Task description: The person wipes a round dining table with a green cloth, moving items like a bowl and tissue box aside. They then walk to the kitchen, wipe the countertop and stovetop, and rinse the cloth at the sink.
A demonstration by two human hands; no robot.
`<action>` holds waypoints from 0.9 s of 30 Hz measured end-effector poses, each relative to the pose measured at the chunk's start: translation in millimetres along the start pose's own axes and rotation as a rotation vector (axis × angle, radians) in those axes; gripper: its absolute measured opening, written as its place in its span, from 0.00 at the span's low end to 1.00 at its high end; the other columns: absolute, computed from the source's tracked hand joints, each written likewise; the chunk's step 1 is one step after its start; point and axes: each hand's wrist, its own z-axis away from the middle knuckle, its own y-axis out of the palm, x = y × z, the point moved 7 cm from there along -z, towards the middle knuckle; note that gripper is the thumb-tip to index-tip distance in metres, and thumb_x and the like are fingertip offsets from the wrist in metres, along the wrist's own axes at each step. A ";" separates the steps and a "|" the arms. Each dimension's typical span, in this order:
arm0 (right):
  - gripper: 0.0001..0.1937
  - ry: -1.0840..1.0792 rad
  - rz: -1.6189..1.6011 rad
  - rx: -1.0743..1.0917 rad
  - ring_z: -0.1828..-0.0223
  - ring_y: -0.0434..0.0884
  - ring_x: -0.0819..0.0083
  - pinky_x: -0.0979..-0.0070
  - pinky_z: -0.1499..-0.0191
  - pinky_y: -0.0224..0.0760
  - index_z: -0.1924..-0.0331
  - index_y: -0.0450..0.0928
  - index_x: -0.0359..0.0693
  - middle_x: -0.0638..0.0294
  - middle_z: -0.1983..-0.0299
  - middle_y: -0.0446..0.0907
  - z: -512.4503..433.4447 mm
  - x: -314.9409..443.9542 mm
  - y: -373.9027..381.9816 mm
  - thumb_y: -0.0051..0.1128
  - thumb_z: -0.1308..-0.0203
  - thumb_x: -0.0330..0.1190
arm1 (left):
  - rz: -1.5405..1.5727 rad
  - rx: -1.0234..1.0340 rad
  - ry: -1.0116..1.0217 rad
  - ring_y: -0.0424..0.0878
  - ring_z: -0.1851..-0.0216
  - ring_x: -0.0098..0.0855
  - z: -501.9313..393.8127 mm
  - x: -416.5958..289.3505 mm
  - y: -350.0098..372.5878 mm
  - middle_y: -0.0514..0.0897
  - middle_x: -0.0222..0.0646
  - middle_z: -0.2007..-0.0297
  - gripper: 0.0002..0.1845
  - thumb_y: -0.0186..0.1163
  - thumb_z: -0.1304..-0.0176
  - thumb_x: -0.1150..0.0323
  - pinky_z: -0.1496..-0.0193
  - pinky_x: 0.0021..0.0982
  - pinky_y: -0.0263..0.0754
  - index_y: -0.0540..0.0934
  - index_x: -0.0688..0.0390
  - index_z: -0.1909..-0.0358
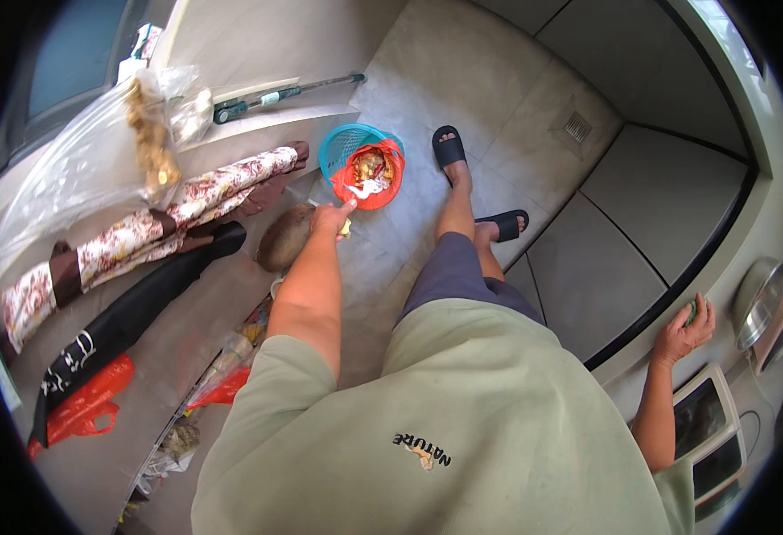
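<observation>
My left hand reaches out beside a blue plastic basket on the floor, its fingers closed around a small pale-yellow piece that I cannot identify. Inside the basket, a red plastic bag lies open with food-like scraps and white tissue-like matter in it. A large brown rounded object lies beyond that hand's wrist. Far to the right, my right hand rests over the counter edge with its fingers curled on a small green item, mostly hidden by them.
Floral rolled fabric, a black long case and red bags line the left side. A clear bag with ginger-like roots hangs above them. Grey cabinets stand at right, with a metal bowl on the counter. A floor drain lies ahead.
</observation>
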 end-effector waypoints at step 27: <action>0.11 0.931 -0.980 -0.178 0.55 0.86 0.68 0.68 0.51 0.80 0.44 0.85 0.37 0.59 0.55 0.87 -125.0 29.8 41.0 0.59 0.19 0.33 | 0.535 0.317 1.121 0.87 0.60 0.24 253.4 -390.2 -165.9 0.91 0.32 0.59 0.20 0.74 0.32 0.71 0.52 0.30 0.84 0.88 0.59 0.39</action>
